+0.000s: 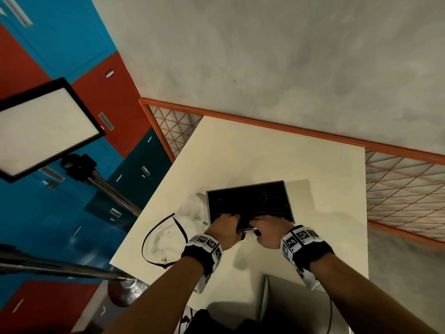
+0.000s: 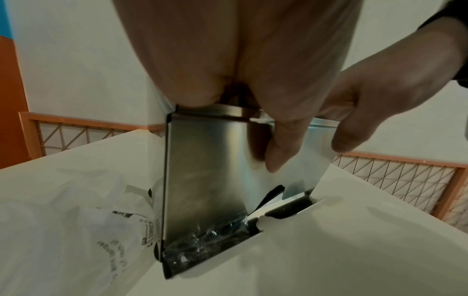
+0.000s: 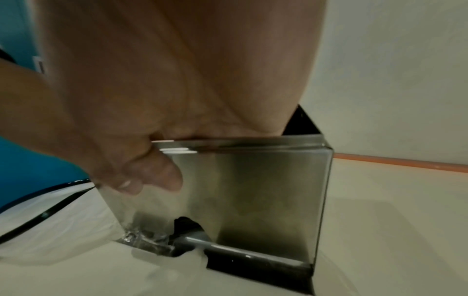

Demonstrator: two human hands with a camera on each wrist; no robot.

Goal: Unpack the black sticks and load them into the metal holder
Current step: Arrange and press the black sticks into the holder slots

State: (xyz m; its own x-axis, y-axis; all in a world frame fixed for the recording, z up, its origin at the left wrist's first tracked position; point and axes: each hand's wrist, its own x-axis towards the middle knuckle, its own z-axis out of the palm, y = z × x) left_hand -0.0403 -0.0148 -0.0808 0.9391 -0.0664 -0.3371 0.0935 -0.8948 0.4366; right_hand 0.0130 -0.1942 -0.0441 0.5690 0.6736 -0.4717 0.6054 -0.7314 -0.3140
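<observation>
Both hands, left hand [image 1: 226,226] and right hand [image 1: 269,229], grip the metal holder [image 1: 250,203] at its 6 o'clock rim, fingers curled over it, apparently steadying it on the worktop [image 1: 265,153].

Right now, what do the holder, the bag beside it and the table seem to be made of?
The holder looks like brushed sheet metal, probably stainless steel: folded edges and soft reflections of the hands. The bag looks like thin, translucent plastic film: crinkled, printed with text. The table has a smooth, matte cream top, perhaps laminate; its core cannot be seen.
</observation>
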